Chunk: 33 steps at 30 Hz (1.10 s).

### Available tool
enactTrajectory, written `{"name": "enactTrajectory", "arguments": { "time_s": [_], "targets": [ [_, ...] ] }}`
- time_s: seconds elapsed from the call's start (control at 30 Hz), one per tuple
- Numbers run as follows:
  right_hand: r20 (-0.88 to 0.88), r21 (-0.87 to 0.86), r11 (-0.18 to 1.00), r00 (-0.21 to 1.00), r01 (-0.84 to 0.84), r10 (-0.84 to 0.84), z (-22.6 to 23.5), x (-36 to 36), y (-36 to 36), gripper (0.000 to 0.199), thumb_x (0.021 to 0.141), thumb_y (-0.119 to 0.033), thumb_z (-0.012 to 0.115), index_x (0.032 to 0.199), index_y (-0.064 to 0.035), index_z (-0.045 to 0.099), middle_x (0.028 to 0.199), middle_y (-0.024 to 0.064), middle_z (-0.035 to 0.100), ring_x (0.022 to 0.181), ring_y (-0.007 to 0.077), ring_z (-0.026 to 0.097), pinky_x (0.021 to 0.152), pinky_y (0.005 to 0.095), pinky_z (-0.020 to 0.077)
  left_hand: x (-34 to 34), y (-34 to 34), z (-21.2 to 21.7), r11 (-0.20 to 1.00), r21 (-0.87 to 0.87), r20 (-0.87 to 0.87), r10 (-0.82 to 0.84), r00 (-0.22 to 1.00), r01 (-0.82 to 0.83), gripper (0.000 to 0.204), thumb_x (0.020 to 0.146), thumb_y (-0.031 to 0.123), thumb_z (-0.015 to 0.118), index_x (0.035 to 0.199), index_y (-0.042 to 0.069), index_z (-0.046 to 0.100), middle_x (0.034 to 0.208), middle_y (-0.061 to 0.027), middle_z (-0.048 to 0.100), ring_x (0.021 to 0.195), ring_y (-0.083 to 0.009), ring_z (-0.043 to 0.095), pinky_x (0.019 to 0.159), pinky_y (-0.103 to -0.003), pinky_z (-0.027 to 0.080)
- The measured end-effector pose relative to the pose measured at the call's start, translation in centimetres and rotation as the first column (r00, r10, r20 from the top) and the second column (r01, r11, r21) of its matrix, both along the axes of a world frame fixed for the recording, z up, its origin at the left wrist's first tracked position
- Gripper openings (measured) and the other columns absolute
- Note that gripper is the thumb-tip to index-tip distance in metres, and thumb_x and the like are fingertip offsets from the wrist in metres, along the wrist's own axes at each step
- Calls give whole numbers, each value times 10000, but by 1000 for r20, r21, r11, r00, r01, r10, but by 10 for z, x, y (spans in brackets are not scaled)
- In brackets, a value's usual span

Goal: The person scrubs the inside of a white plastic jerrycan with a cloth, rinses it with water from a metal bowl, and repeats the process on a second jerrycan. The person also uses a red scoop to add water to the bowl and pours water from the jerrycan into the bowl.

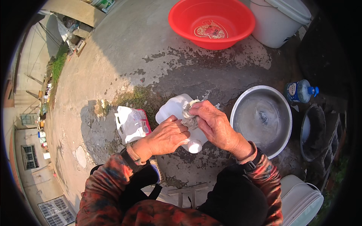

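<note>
Hands: right hand (217,126) pinched one grey wad (189,119); left hand (167,135) curled over the jug (171,109), grip hidden.
Jug: one, white, central, partly blocked by both hands.
Basins: red basin (188,26) sat far, metal basin (252,128) right.
Buckets: two, white; far bucket (277,24), near bucket (298,201), both right.
Around: one bag (130,124) left, one bottle (299,91) right.

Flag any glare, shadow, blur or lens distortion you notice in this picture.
Head view: sunlight washes out much of the white bag; head view: a dark shadow lies on the ground left of it; head view: the building at far left leans and bends near the black fisheye rim; head view: the right edge is dim, while the left hand and right hand look fairly sharp.
</note>
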State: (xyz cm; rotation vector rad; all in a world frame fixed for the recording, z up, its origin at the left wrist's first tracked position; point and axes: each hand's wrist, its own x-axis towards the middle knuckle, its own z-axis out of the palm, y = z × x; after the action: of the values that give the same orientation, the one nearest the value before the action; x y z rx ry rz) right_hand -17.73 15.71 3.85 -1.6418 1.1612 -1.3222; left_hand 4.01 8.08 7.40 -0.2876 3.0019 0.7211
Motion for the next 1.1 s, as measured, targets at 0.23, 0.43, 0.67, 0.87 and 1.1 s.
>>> {"name": "enactTrajectory", "arguments": {
  "time_s": [0.23,0.43,0.67,0.87,1.1],
  "targets": [
    [-382,-126,992,922,7,-55,-45,25,8,425,803,21,695,1220,-9,618,1228,184,579,1040,375,613,907,421,550,5,9,-1,996,-9,0,-83,997,83,112,758,93,693,817,97,597,785,-13,507,807,-212,517,793,-368,387],
    [-291,127,975,946,183,-139,-60,22,24,462,794,90,678,1240,19,579,1121,194,601,959,393,650,832,426,567,6,16,6,981,-90,48,-166,985,170,94,743,104,661,797,121,587,794,7,514,826,-183,525,801,-356,394],
    [-313,-81,996,947,48,-71,-39,16,-12,495,814,27,657,1301,-29,586,1188,156,584,1061,368,588,880,438,545,1,31,9,965,-120,44,-231,972,235,100,734,113,652,785,129,567,769,8,471,809,-170,518,778,-339,391],
    [-421,240,948,902,208,-91,-92,-15,-23,204,868,-7,590,1058,-8,665,1017,193,675,945,414,662,829,460,545,1,34,17,968,-94,116,-222,968,233,112,721,129,658,759,130,553,762,9,469,816,-162,524,763,-336,384],
    [-752,237,699,583,675,-307,-189,-101,102,233,853,-71,595,1080,-21,585,945,225,646,840,461,649,764,529,531,9,28,20,961,-190,155,-172,973,200,118,716,160,655,671,157,546,730,21,466,827,-149,520,830,-311,403]
  ]
}}
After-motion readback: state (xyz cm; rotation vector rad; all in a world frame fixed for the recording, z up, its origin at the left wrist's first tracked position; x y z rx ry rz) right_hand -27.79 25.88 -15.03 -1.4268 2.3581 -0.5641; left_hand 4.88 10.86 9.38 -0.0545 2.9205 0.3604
